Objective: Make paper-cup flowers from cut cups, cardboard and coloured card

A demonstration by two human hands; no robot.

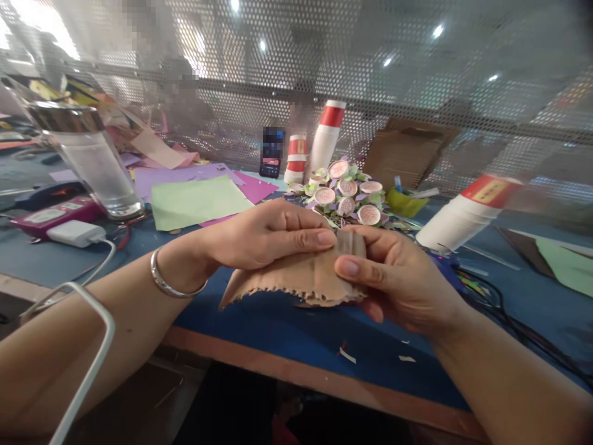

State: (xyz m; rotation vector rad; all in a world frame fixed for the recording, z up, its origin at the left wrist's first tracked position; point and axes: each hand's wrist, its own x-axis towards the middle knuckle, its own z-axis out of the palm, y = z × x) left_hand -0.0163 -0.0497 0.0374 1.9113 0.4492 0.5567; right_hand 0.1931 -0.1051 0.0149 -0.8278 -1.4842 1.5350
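Observation:
A torn piece of brown corrugated cardboard [296, 277] is held between my two hands, above the front of the blue table. My left hand [273, 235] lies over its top edge, thumb pressed along the near face. Gripping the right end is my right hand [393, 272], with the thumb in front and fingers behind. The lower edge is ragged and shows its fluting; its left corner tapers to a point. Just beyond my hands sits a cluster of round pinkish paper discs [347, 188] with green and purple paper bits.
Stacked white-and-red paper cups [472, 207] stand right, with more cup stacks [327, 139] behind. Green paper [199, 201], a clear bottle [95, 164] and a white cable [104, 315] are left. A phone [272, 151] leans on the perforated metal screen [222, 68]. Black cables [500, 315] lie right.

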